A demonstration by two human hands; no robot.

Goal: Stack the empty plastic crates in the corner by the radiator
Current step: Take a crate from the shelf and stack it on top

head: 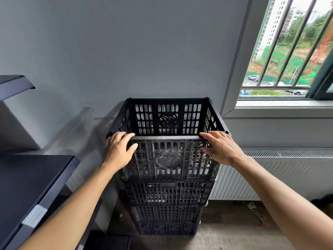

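At frame centre, the top crate sits on the crate stack in the corner. The left hand and right hand each grip its near rim at the corners, fingers curled over. The radiator lies just right; dark shelving stands left, with bare floor lower right.

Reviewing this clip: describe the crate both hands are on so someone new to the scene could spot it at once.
Find the white radiator under the barred window; left of it, in the corner, stands a stack of black slotted crates. The top crate is the one, with the left hand and right hand on its near rim. It alone shows its open, empty inside.
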